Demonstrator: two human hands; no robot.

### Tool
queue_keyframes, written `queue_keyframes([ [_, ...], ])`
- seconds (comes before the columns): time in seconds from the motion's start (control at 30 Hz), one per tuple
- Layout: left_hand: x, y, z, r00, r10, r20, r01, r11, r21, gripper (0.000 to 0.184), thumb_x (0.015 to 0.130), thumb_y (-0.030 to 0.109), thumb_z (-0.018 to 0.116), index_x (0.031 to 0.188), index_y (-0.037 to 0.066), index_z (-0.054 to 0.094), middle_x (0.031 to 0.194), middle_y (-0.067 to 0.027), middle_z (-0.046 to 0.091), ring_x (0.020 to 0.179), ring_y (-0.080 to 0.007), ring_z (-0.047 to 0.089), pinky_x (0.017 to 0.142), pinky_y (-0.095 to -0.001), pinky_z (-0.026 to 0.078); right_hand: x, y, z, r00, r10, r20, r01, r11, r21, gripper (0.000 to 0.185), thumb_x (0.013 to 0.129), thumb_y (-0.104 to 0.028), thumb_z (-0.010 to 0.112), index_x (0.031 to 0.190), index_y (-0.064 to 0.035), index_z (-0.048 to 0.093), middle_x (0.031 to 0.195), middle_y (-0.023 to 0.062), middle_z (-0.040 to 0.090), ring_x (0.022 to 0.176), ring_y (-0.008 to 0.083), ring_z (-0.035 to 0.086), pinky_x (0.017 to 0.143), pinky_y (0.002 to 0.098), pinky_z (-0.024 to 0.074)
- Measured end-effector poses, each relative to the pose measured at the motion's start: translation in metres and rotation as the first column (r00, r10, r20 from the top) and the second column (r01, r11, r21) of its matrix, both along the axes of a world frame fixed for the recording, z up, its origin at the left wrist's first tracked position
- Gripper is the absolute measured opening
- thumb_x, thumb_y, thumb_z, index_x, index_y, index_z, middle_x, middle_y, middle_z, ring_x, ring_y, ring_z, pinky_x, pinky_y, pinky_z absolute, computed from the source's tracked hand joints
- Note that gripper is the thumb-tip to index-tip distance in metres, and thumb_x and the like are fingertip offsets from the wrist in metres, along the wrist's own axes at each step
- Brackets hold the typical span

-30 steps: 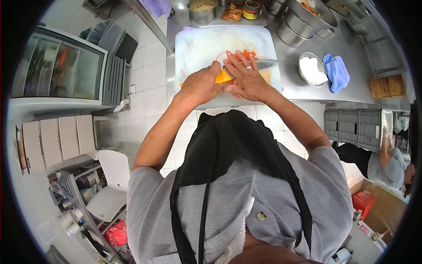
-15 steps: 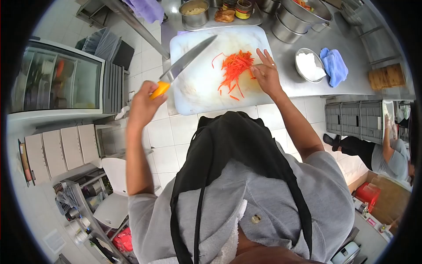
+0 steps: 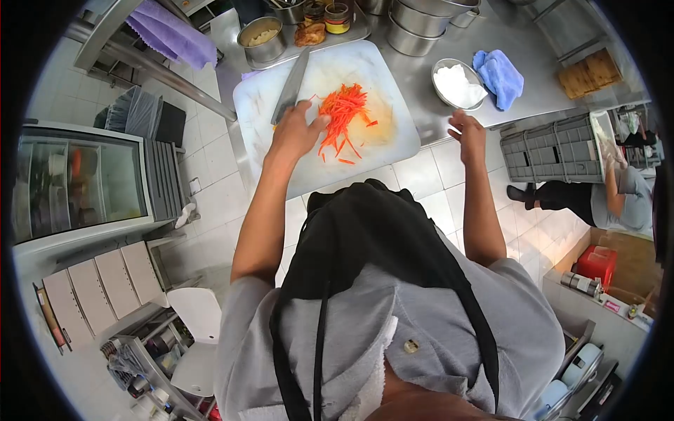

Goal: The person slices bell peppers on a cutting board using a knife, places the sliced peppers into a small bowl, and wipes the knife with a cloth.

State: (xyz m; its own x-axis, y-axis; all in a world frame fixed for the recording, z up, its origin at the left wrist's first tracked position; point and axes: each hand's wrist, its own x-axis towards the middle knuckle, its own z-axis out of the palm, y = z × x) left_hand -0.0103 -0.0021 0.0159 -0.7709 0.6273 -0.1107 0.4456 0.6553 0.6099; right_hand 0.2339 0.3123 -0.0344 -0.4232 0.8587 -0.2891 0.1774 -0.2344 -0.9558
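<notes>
A pile of shredded carrot lies on the white cutting board, with a few loose strips at its lower edge. The large knife rests along the board's left side, blade pointing away from me. Only a sliver of its yellow handle shows beside my left hand. That hand is over the board between knife and carrot, thumb and fingers apart, with nothing visible in it. Off the board to the right, my right hand hangs with loosely spread fingers, empty, just below a metal bowl with white contents.
A blue cloth lies right of the bowl. Metal pots, a pan of pale food and a jar stand behind the board. A metal post runs at left. Another person is at far right.
The knife, held raised in my left hand before, now lies on the board, and that hand has moved right toward the carrot. My right hand has left the carrot and moved right, off the board.
</notes>
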Motion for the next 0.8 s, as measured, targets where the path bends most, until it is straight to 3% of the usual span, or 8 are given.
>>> queue_keyframes([
  [0.13, -0.026, 0.068, -0.004, 0.999, -0.039, -0.008, 0.036, 0.961, -0.275, 0.093, 0.083, 0.063, 0.072, 0.153, 0.009, 0.043, 0.148, -0.0278, 0.047, 0.134, -0.0432, 0.051, 0.112, -0.0443, 0.042, -0.007, 0.035, -0.001, 0.985, -0.171, 0.027, 0.172, 0.982, -0.08, 0.053, 0.093, -0.044, 0.07, 0.107, 0.0062, 0.061, 0.103, 0.0129, 0.059, 0.09, 0.0249, 0.063, 0.075, 0.0407, 0.0578],
  [0.2, -0.017, 0.093, 0.001, 0.99, -0.144, 0.004, 0.136, 0.93, -0.342, 0.094, 0.08, 0.061, 0.075, 0.154, 0.014, 0.042, 0.15, -0.0256, 0.045, 0.135, -0.0445, 0.049, 0.112, -0.0447, 0.042, -0.016, 0.048, -0.004, 0.982, -0.185, 0.027, 0.187, 0.969, -0.161, 0.056, 0.093, -0.046, 0.071, 0.108, 0.0061, 0.059, 0.102, 0.013, 0.056, 0.09, 0.0265, 0.063, 0.073, 0.043, 0.0592],
  [0.33, 0.01, 0.108, 0.007, 0.922, -0.385, -0.051, 0.315, 0.818, -0.481, 0.087, 0.078, 0.056, 0.079, 0.149, 0.016, 0.049, 0.143, -0.0197, 0.049, 0.131, -0.0427, 0.049, 0.109, -0.0447, 0.045, -0.029, 0.067, -0.031, 0.968, -0.21, -0.137, 0.175, 0.957, -0.232, 0.032, 0.094, -0.019, 0.065, 0.1, 0.0109, 0.056, 0.095, 0.015, 0.055, 0.084, 0.0321, 0.068, 0.071, 0.0465, 0.065],
  [0.37, 0.016, 0.103, 0.007, 0.941, -0.335, -0.053, 0.289, 0.873, -0.392, 0.067, 0.084, 0.034, 0.076, 0.144, 0.014, 0.053, 0.138, -0.0176, 0.052, 0.125, -0.0412, 0.052, 0.107, -0.0443, 0.047, -0.029, 0.068, -0.036, 0.965, -0.221, -0.142, 0.185, 0.956, -0.229, 0.029, 0.093, -0.016, 0.064, 0.099, 0.0115, 0.056, 0.093, 0.015, 0.056, 0.083, 0.0325, 0.068, 0.07, 0.0459, 0.0655],
  [0.47, 0.013, 0.093, -0.012, 0.928, -0.369, -0.056, 0.333, 0.885, -0.324, 0.052, 0.087, 0.011, 0.065, 0.139, 0.014, 0.058, 0.132, -0.0178, 0.055, 0.123, -0.0419, 0.052, 0.103, -0.0438, 0.049, -0.026, 0.049, -0.023, 0.963, -0.21, -0.167, 0.173, 0.962, -0.214, 0.022, 0.092, -0.008, 0.06, 0.096, 0.013, 0.055, 0.088, 0.0147, 0.056, 0.08, 0.033, 0.069, 0.069, 0.0442, 0.0667],
  [0.57, 0.014, 0.084, -0.024, 0.909, -0.414, -0.048, 0.381, 0.872, -0.306, 0.052, 0.085, 0.001, 0.06, 0.136, 0.014, 0.059, 0.136, -0.0183, 0.051, 0.128, -0.039, 0.051, 0.105, -0.0433, 0.047, -0.019, 0.019, 0.004, 0.972, -0.13, -0.198, 0.095, 0.979, -0.18, 0.021, 0.092, -0.009, 0.059, 0.094, 0.0122, 0.056, 0.084, 0.0134, 0.056, 0.077, 0.0304, 0.068, 0.07, 0.0424, 0.067],
  [0.67, 0.006, 0.081, -0.022, 0.912, -0.405, -0.061, 0.376, 0.888, -0.263, 0.046, 0.081, 0.001, 0.063, 0.127, 0.011, 0.065, 0.128, -0.0193, 0.059, 0.119, -0.0365, 0.058, 0.099, -0.0435, 0.05, -0.019, -0.001, 0.008, 0.981, -0.026, -0.194, -0.012, 0.981, -0.192, 0.021, 0.093, -0.01, 0.06, 0.095, 0.0111, 0.057, 0.084, 0.0122, 0.055, 0.075, 0.0275, 0.065, 0.072, 0.0425, 0.067],
  [0.8, -0.031, 0.067, -0.02, 0.927, -0.285, 0.245, 0.29, 0.957, 0.018, 0.037, 0.075, 0.002, 0.07, 0.112, 0.005, 0.07, 0.1, -0.0145, 0.072, 0.094, -0.0266, 0.069, 0.079, -0.0383, 0.055, -0.022, -0.032, 0.026, 0.986, 0.091, -0.139, -0.117, 0.975, -0.191, 0.021, 0.093, -0.011, 0.06, 0.095, 0.0099, 0.058, 0.085, 0.0115, 0.055, 0.074, 0.0251, 0.064, 0.074, 0.0438, 0.0669],
])
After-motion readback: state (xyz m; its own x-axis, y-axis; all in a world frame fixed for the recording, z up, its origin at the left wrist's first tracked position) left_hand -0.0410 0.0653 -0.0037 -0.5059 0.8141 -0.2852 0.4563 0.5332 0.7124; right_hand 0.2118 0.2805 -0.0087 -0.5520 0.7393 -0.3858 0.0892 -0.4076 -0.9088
